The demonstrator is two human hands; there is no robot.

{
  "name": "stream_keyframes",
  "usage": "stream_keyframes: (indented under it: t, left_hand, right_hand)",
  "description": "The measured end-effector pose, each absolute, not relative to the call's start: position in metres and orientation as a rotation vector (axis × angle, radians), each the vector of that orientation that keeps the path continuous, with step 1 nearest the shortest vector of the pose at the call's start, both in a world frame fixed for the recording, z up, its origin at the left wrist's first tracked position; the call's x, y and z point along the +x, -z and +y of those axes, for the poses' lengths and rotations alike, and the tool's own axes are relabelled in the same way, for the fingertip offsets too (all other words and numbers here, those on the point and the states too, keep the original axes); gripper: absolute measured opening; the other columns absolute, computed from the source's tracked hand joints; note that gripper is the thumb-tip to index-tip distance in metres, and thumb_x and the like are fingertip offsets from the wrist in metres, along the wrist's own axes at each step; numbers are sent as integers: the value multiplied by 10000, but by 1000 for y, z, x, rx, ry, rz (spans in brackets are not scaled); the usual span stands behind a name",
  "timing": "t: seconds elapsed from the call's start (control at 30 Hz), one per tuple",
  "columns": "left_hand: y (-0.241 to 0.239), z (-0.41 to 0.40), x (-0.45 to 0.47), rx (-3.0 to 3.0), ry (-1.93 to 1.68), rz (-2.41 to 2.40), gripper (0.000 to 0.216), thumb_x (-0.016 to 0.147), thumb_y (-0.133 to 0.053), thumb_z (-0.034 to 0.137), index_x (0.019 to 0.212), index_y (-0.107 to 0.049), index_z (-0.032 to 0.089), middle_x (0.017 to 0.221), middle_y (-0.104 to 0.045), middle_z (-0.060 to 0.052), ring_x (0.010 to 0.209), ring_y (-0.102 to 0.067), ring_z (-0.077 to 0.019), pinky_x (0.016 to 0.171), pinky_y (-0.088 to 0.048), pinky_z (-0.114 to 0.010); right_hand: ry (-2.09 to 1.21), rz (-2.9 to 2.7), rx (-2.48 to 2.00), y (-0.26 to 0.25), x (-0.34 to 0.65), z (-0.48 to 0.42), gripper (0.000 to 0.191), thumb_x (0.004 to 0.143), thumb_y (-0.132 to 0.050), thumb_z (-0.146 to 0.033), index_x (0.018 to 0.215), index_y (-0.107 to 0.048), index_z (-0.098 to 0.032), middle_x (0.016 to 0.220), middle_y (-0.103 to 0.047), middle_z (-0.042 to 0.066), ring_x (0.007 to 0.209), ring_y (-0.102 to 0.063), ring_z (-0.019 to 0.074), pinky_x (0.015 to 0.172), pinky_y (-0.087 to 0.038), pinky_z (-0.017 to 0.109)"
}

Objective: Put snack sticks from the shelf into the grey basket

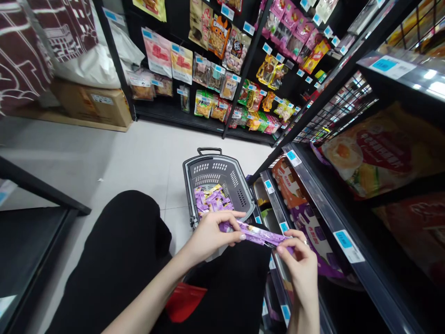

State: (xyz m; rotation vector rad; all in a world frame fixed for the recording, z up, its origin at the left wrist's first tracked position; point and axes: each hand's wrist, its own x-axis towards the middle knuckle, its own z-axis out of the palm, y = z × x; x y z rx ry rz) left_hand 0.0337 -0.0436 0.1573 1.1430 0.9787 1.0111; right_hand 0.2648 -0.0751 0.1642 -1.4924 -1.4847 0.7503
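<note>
A long, narrow strip of purple snack packets [261, 233] is stretched between my two hands, above my knee and the near rim of the basket. My left hand [216, 232] pinches its left end between thumb and fingers. At the right end, my right hand [296, 254] grips the strip with thumb and fingertips. Just beyond my left hand, a grey shopping basket [239, 178] stands on the floor with its handle at the far side. Inside lies a heap of small purple and yellow packets [212, 198], partly hidden by my left hand.
Close on my right rises a shelf unit [313, 195] with price tags and bagged snacks. Ahead, a black rack [181, 118] holds several snack bags. A cardboard box [90, 104] sits at the far left, and a dark low shelf [28, 250] stands at the near left.
</note>
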Motion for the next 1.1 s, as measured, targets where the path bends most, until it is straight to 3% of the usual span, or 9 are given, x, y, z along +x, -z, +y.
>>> stream_keyframes:
  t: [0.1, 0.2, 0.4, 0.6, 0.77, 0.87, 1.1]
  left_hand:
    - [-150, -45, 43, 1209, -1173, 1172, 221, 634, -683, 220, 511, -514, 148, 943, -677, -86, 810, -635, -206, 707, -500, -317]
    - [-145, -47, 52, 1216, -1321, 1272, 348, 632, -674, 181, 523, -343, 178, 792, -656, -23, 808, -613, -178, 744, -465, -302]
    - [-148, -44, 44, 969, -1237, 957, 352, 656, -660, 158, 765, -331, 219, 855, -654, 7, 603, -607, -121, 562, -501, -263]
    - [-154, -39, 25, 806, -1045, 675, 298, 742, -640, 229, 912, -398, 196, 1034, -666, -96, 750, -676, -177, 743, -546, -351]
    - [-153, -40, 14, 781, -942, 451, 281, 788, -606, 204, 1028, -468, 158, 1156, -618, -151, 930, -658, -243, 867, -513, -384]
    - [-152, -42, 9, 771, -910, 371, 344, 780, -613, 170, 1096, -483, 131, 1174, -607, -169, 961, -644, -274, 855, -525, -373]
    - [-152, -45, 15, 649, -1001, 230, 197, 760, -636, 138, 891, -493, 172, 1155, -630, -111, 897, -666, -269, 678, -575, -248]
  right_hand:
    - [-533, -1457, -1525, -160, 250, -72, 248, 676, -705, -335, 545, -580, -165, 827, -517, 44, 801, -529, 196, 679, -407, 302]
    - [-390, -1412, -1523, -155, 239, -71, 309, 664, -716, -321, 534, -478, -173, 769, -493, 15, 744, -509, 168, 672, -399, 289]
    - [-630, -1257, -1438, -155, 240, -71, 313, 674, -709, -312, 706, -421, -196, 883, -513, 22, 782, -539, 154, 666, -458, 270]
    - [-801, -1030, -1298, -163, 247, -72, 324, 694, -708, -277, 917, -482, -211, 925, -562, 28, 682, -597, 128, 638, -518, 282]
    - [-852, -901, -1158, -170, 249, -70, 274, 698, -707, -233, 913, -537, -210, 800, -564, -17, 619, -591, 94, 581, -522, 217]
    - [-890, -825, -1105, -176, 249, -70, 249, 678, -723, -213, 873, -568, -217, 728, -539, -44, 600, -585, 78, 563, -529, 183]
    - [-945, -803, -1190, -180, 260, -82, 174, 674, -729, -246, 820, -654, -187, 842, -622, 25, 621, -608, 93, 541, -547, 179]
